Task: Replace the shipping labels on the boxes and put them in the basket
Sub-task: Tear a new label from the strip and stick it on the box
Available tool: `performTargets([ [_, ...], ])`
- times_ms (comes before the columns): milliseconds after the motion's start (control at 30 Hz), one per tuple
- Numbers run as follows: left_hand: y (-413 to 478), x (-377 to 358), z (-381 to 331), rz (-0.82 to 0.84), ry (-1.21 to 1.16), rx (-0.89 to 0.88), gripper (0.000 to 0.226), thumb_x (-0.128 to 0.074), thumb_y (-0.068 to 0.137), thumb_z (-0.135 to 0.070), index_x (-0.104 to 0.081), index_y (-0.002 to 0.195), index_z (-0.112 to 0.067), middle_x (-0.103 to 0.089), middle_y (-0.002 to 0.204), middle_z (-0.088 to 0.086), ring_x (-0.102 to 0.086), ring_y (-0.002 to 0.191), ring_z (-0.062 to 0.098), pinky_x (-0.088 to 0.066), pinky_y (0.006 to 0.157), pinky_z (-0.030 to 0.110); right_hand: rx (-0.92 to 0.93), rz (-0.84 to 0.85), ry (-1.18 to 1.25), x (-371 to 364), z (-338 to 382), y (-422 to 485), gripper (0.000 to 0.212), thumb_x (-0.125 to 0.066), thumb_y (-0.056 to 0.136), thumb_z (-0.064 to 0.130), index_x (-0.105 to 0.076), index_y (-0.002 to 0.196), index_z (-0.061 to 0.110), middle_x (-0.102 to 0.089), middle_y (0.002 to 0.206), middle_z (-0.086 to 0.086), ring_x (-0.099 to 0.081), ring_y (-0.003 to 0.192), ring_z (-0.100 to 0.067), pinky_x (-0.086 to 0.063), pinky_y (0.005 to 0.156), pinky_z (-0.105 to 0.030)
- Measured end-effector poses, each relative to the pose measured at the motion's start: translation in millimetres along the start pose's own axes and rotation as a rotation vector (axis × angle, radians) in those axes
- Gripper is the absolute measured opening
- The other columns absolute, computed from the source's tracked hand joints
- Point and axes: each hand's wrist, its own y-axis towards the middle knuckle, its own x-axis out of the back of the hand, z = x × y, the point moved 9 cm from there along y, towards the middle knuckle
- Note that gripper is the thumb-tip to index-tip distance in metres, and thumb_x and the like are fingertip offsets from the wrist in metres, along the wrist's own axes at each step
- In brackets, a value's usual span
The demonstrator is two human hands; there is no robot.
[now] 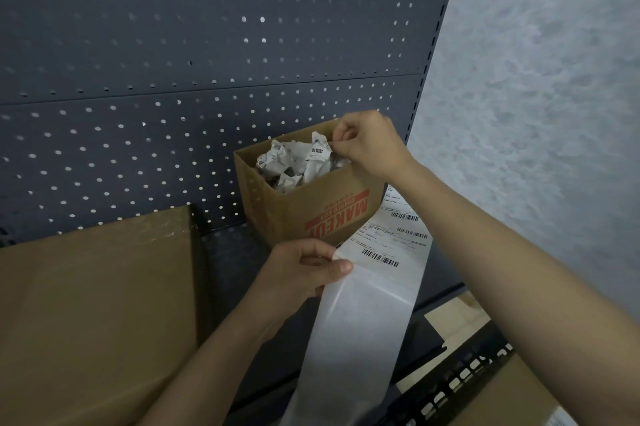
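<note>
Crumpled labels (294, 162) lie in the open box (311, 207), right of a large carton (93, 304).

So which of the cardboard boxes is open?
The small red-printed MAKEUP box by the right hand, stuffed with crumpled labels; the large box left is closed.

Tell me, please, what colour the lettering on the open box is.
Red lettering, clearest in the head view.

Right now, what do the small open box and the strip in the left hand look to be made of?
The small open box: brown cardboard by its look, matte, with red print. The strip: likely glossy release paper, with a sheen on its bare lower part and barcode labels higher up.
</note>
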Motion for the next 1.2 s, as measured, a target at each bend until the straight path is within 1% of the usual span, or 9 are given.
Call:
performTargets([
  [133,-5.4,-0.1,-2.9,0.011,-0.05,-0.035,0.01,-0.071,0.082,-0.005,-0.071,0.092,-0.003,-0.075,0.096,0.012,-0.072,0.093,0.027,-0.056,0.09,0.047,0.061,0.023,-0.026,-3.9,7.7,-4.6,0.019,-0.064,0.09,0.013,-0.078,0.093,0.024,-0.059,0.071,0.022,-0.061,0.082,-0.01,-0.049,0.09,-0.045],
  [267,-8.4,0.3,-5.3,0.031,-0.084,-0.06,0.02,-0.07,0.08,-0.007,-0.07,0.099,0.0,-0.075,0.099,0.013,-0.072,0.096,0.028,-0.056,0.09,0.044,0.041,0.014,-0.03,-4.4,8.1,-9.3,0.022,-0.052,0.094,0.016,-0.071,0.084,0.023,-0.069,0.077,0.01,-0.066,0.083,-0.016,-0.043,0.099,-0.05],
  [333,-8.6,0.5,-5.6,0.033,-0.085,-0.064,0.02,-0.069,0.082,-0.005,-0.07,0.101,0.0,-0.075,0.1,0.013,-0.072,0.097,0.028,-0.057,0.089,0.042,0.052,-0.05,-0.012,1.7,10.8,-12.1,0.022,-0.057,0.092,0.018,-0.067,0.08,0.032,-0.068,0.074,0.013,-0.066,0.08,-0.012,-0.043,0.099,-0.049],
  [400,-8.6,-0.5,-6.2,0.035,-0.081,-0.067,0.018,-0.068,0.085,-0.002,-0.069,0.102,0.001,-0.075,0.101,0.013,-0.072,0.097,0.028,-0.058,0.087,0.04,0.081,-0.134,0.005,11.0,13.5,-15.0,0.023,-0.067,0.085,0.016,-0.062,0.077,0.038,-0.065,0.074,0.017,-0.065,0.079,-0.006,-0.047,0.095,-0.046],
  [600,-9.4,-10.7,-5.7,0.062,-0.075,-0.059,0.016,-0.069,0.084,-0.004,-0.07,0.1,0.0,-0.075,0.099,0.011,-0.072,0.095,0.026,-0.058,0.085,0.042,0.167,-0.215,0.058,28.1,23.6,-32.8,0.002,-0.074,0.085,0.016,-0.072,0.086,0.016,-0.066,0.086,0.004,-0.06,0.077,-0.005,-0.049,0.075,-0.016],
  [733,-9.8,-19.3,-5.1,0.083,-0.131,-0.049,0.017,-0.069,0.085,-0.006,-0.068,0.1,0.001,-0.075,0.099,0.013,-0.072,0.094,0.027,-0.058,0.081,0.04,0.221,-0.216,0.08,35.6,32.4,-61.1,0.007,-0.072,0.087,0.022,-0.072,0.083,0.016,-0.061,0.078,0.005,-0.054,0.07,-0.004,-0.042,0.068,-0.015],
  [900,-6.3,-24.1,-10.8,0.057,-0.207,-0.103,0.018,-0.073,0.079,-0.008,-0.07,0.094,0.002,-0.075,0.096,0.017,-0.073,0.091,0.028,-0.06,0.076,0.036,0.228,0.129,0.117,23.4,35.1,-102.9,0.012,-0.071,0.087,0.022,-0.072,0.077,0.016,-0.064,0.069,0.005,-0.057,0.063,-0.012,-0.046,0.06,-0.024],
  [1000,-4.0,-25.6,-14.6,0.05,-0.213,-0.122,0.021,-0.075,0.073,-0.015,-0.073,0.091,-0.004,-0.075,0.096,0.016,-0.072,0.093,0.029,-0.058,0.083,0.041,0.142,0.333,0.115,10.7,21.3,-118.3,0.007,-0.072,0.087,0.023,-0.076,0.083,0.019,-0.071,0.076,0.004,-0.064,0.07,-0.013,-0.054,0.066,-0.035],
  [1200,-4.3,-31.4,-24.4,0.098,-0.205,-0.169,0.027,-0.069,0.08,-0.018,-0.073,0.101,-0.002,-0.072,0.105,0.018,-0.067,0.105,0.035,-0.05,0.098,0.051,0.089,0.364,0.185,17.5,16.8,-129.3,0.005,-0.072,0.087,0.018,-0.076,0.087,0.015,-0.074,0.081,0.002,-0.068,0.076,-0.014,-0.053,0.067,-0.028],
])
